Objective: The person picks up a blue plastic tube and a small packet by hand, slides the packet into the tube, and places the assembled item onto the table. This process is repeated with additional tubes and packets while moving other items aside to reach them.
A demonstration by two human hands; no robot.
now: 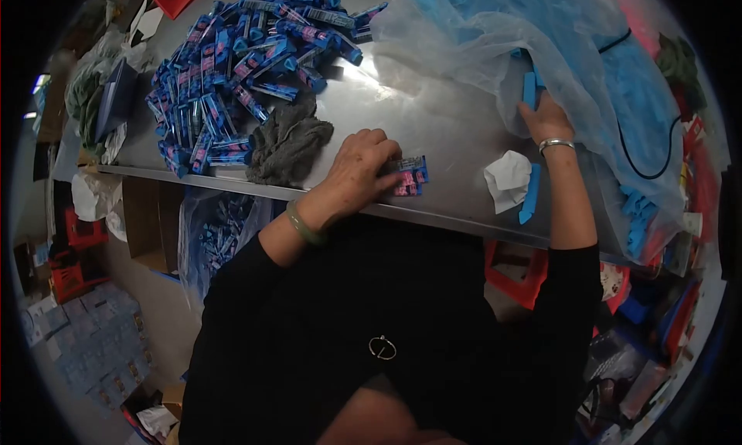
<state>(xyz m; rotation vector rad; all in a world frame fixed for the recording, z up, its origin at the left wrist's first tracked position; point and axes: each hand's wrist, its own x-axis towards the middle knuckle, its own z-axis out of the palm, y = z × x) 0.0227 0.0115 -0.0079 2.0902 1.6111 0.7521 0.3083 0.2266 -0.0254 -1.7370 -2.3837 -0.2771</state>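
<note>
My left hand (357, 169), a green bangle at its wrist, is at the table's near edge. Its fingers curl over a few small blue-and-pink printed packets (411, 176) lying on the metal. Farther right, my right hand (547, 119) wears a silver bangle and is closed around a slim blue plastic piece (529, 90). That hand is at the edge of a large clear plastic bag (495, 39) full of similar blue pieces. Below it, another blue plastic piece (530, 194) lies beside a crumpled white paper (507, 179).
A big heap of blue-and-pink packets (232, 74) covers the table's left part, with a dark grey cloth (290, 140) in front. Beneath the metal table (433, 109) hangs a bag of more packets (224, 232). A cardboard box (154, 225) stands at lower left.
</note>
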